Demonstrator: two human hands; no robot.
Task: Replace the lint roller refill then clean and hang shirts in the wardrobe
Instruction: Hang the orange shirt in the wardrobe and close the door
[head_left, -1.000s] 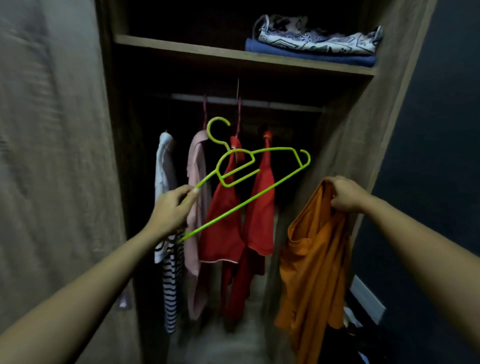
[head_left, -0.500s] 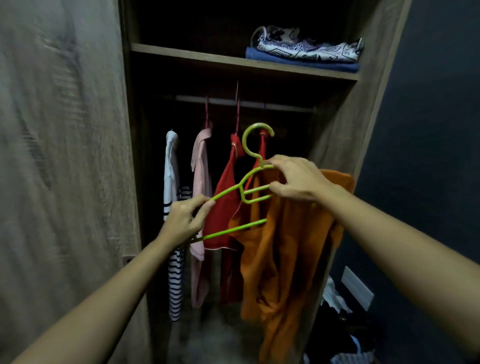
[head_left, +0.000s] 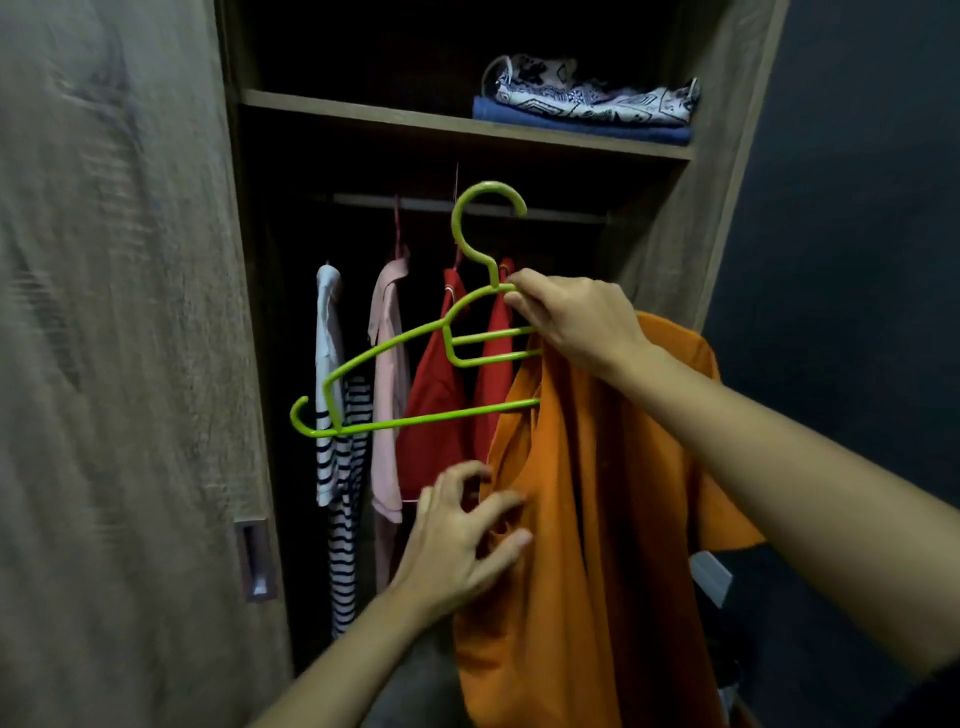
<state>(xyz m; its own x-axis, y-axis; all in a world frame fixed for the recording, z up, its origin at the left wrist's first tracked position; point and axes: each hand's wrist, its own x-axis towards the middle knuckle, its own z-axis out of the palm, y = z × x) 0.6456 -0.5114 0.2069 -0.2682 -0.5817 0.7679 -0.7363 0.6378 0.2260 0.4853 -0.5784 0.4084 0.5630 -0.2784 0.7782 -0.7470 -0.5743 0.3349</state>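
My right hand (head_left: 576, 319) grips the neck of a lime green plastic hanger (head_left: 395, 384), hook up, in front of the open wardrobe. The same hand also bunches the top of an orange shirt (head_left: 592, 519), which hangs down from it and covers the hanger's right half. My left hand (head_left: 462, 540) is lower, fingers spread, touching the shirt's left edge near an opening in the fabric; I see no firm grasp. The wardrobe rail (head_left: 467, 207) runs behind the hanger's hook.
On the rail hang a white and striped shirt (head_left: 337, 441), a pink shirt (head_left: 387, 374) and two red shirts (head_left: 441, 395). Folded cloth (head_left: 587, 109) lies on the upper shelf. The sliding wooden door (head_left: 119, 364) stands at the left, a dark wall at the right.
My left hand let go of the hanger's left end and dropped to the orange shirt. My right hand now carries the hanger together with the shirt, raised higher.
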